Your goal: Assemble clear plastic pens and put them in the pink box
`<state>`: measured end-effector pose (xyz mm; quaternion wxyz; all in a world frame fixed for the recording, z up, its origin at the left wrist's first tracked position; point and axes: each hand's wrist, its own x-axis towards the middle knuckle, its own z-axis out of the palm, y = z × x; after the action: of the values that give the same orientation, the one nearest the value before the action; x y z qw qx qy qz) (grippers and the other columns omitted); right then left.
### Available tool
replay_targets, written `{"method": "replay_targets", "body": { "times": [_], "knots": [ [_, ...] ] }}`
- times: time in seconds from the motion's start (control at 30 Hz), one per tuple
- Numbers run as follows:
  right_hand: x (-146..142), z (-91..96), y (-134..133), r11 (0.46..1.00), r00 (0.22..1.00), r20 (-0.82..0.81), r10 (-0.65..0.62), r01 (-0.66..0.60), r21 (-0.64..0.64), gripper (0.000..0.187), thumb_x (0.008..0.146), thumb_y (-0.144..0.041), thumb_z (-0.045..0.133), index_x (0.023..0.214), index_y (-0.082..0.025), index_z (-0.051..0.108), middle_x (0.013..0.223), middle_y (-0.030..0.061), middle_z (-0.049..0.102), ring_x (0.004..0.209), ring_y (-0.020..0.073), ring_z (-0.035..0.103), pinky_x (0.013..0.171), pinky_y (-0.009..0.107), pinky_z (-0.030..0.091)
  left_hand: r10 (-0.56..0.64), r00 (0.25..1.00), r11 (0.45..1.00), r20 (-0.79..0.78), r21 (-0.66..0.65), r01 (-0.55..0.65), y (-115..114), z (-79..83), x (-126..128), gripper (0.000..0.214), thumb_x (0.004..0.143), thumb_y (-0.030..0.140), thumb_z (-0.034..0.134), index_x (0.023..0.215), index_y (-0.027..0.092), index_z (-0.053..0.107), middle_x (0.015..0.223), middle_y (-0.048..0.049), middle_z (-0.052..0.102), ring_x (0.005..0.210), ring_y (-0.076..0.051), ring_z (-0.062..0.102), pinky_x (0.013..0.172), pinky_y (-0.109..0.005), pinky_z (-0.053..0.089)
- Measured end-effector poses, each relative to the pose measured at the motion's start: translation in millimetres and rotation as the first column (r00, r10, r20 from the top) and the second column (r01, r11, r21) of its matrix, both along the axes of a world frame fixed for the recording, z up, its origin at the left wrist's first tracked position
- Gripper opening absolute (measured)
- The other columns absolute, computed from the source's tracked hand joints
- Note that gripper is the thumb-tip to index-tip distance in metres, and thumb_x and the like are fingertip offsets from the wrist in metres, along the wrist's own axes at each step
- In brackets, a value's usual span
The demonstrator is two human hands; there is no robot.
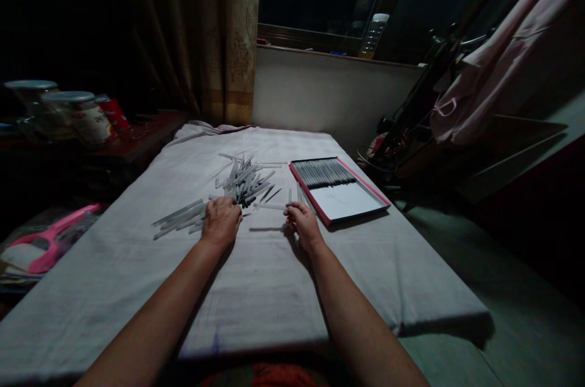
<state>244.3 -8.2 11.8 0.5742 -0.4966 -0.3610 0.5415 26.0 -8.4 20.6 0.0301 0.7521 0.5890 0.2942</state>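
Note:
My right hand (303,223) pinches a slim whitish pen barrel (269,206) that points left, held just above the cloth. My left hand (221,220) rests palm down with its fingers curled at the near edge of a loose pile of pale pens and pen parts (247,178); what its fingers hold, if anything, is hidden. Beside its wrist, several pale barrels (179,220) lie roughly parallel. Right of my right hand lies a shallow red-edged box (354,203) with a row of dark-tipped pens (323,172) in its far half.
A white cloth (269,289) covers the table. Lidded jars (89,119) stand on a dark side table at left, above a pink plastic handle (55,237). A curtain (228,39) and a windowsill with a bottle (375,36) are behind. Pink clothing (493,64) hangs at right.

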Motion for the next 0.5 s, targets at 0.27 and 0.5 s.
{"method": "replay_targets", "body": {
  "times": [0.27, 0.5],
  "knots": [
    [2.0, 4.6, 1.1, 0.999, 0.998, -0.064, 0.004, -0.006, -0.033, 0.027, 0.055, -0.033, 0.068, 0.077, -0.018, 0.066, 0.064, -0.0010, 0.063, 0.051, 0.0087, 0.050, 0.040, 0.017, 0.028, 0.063, 0.868, 0.998, 0.493, -0.032, -0.054, -10.4, 8.7, -0.8, 0.016, 0.083, 0.036, 0.059, 0.090, 0.023, 0.065, 0.093, -0.0080, 0.068, 0.095, -0.027, 0.061, 0.092, -0.042, 0.046],
    [-2.5, 9.1, -4.2, 0.995, 0.995, -0.062, 0.078, -0.082, -0.053, 0.023, 0.053, -0.030, 0.070, 0.073, -0.018, 0.067, 0.061, -0.0013, 0.062, 0.051, 0.0087, 0.048, 0.041, 0.017, 0.025, 0.208, 0.475, 0.976, 0.855, -0.213, -0.044, -10.5, -9.7, 0.1, 0.052, 0.073, 0.067, 0.058, 0.095, 0.020, 0.061, 0.079, -0.0011, 0.065, 0.062, -0.014, 0.064, 0.054, -0.025, 0.051]
  ]
}}
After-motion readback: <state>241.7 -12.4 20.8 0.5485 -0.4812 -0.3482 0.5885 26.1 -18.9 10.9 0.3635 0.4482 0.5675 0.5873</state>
